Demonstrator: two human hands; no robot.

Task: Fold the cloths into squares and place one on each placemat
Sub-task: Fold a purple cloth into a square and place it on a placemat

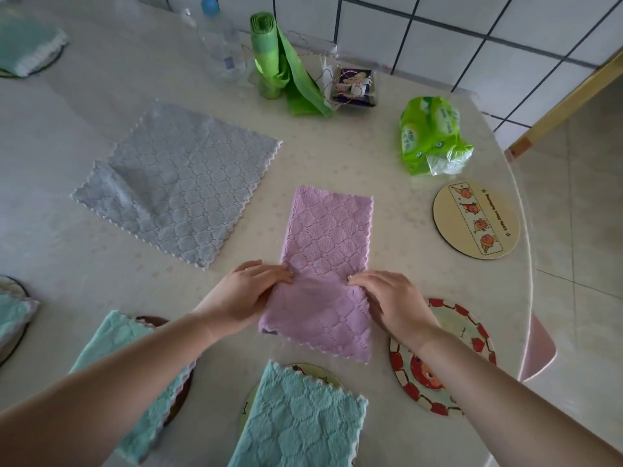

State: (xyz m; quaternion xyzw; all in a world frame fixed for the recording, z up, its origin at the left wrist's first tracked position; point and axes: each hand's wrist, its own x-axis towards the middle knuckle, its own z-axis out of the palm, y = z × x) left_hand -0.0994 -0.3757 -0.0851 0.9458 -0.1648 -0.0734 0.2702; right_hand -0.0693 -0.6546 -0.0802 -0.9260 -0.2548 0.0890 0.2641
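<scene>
so the pink cloth (325,264) is folded once into a long strip in the middle of the round table (101,96), and its near end is being pinched by the left hand (247,293) on one edge and the right hand (391,298) on the other, fingers curled onto the fabric, so the 2nd fold into a square looks to be in hand

Done as far as can be seen: 2 folded teal cloths (296,416) are sat on placemats nearer than the pink cloth, and 2 more can be made out at the left edge, 1 far (27,45) and 1 near (13,315)

Left: the grey cloth (175,183), spread flat just left of the pink one, and 2 bare placemats to its right, the red-rimmed one (472,332) and the cream one (477,219)

Beyond the pink cloth a green bag roll (269,55), a clear bottle (222,45) and a green tissue pack (433,136) are parked, nothing seems to be in the way
</scene>
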